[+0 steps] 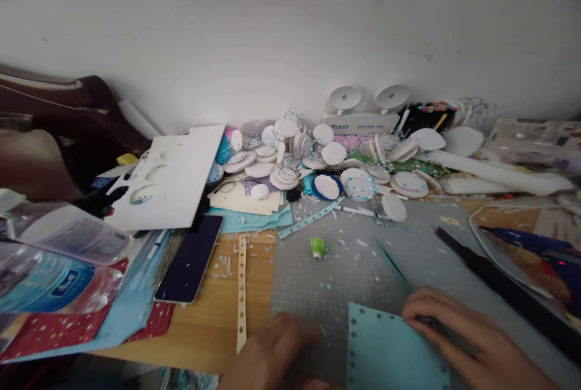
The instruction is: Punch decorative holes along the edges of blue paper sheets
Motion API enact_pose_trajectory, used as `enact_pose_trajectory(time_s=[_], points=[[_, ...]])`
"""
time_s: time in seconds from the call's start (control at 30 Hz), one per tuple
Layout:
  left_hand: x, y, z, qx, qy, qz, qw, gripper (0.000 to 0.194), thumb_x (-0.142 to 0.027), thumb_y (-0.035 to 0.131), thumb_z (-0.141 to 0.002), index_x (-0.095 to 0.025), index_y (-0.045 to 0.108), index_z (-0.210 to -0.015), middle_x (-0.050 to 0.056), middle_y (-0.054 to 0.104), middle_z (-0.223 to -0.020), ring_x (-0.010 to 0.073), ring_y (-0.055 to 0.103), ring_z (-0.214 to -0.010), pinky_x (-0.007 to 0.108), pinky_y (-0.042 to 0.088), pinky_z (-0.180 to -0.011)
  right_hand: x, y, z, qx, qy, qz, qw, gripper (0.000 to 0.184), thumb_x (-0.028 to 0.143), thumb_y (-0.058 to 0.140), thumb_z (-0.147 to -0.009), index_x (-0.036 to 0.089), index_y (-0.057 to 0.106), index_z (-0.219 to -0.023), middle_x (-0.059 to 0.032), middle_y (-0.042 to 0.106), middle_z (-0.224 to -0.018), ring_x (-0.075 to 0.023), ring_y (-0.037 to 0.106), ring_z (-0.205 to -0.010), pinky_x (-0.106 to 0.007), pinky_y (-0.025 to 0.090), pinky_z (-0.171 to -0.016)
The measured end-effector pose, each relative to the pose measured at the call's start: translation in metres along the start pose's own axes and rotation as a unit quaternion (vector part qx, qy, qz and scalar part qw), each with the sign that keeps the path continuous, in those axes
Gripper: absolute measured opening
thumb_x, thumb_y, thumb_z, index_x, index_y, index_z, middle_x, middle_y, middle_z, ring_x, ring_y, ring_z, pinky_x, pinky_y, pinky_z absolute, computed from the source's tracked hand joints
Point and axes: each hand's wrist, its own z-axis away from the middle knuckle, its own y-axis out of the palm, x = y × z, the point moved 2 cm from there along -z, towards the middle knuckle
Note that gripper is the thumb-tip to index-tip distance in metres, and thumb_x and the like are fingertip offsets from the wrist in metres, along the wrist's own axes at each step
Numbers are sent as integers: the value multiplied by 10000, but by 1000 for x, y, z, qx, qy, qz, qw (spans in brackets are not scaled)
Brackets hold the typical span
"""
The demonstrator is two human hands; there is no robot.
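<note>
A turquoise paper sheet edged with flower-shaped holes (385, 347) lies on the grey gridded cutting mat (302, 275). The right hand (483, 338), fingers curled closed round a dark slim-handled tool (447, 332), meets the sheet, perhaps steadying it. At the mat's left edge, the blurred left hand (275, 347) is half-curled; I can't tell its grip. Left of the mat, the clear plastic bottle's blue label (70, 281) is unreadable.

Dark phone (189, 261) near white board (184, 181), clear bottle (68, 284) at far left, blue glue gun (535, 243) at right
</note>
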Motion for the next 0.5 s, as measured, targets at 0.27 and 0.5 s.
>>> enact_pose_trajectory(time_s=[0.27, 0.5], points=[[-12, -3, -49, 75, 154, -244, 955, 370, -273, 431, -1006, -180, 461, -1362, 84, 462, -1484, 229, 387, -1387, 442, 254, -1185, 12, 25, 11, 59, -35, 6, 998, 169, 161, 485, -931, 263, 615, -893, -6, 672, -873, -147, 662, -828, -202, 546, -753], [-6, -17, -64, 19, 139, -221, 965, 412, -212, 390, -1009, -162, 419, -1417, 92, 417, -1516, 212, 334, -1421, 429, 262, -1186, 11, 42, 10, 19, -10, -18, 1000, 174, 171, 441, -962, 251, 579, -892, -6, 643, -850, -145, 642, -808, -215, 530, -735]])
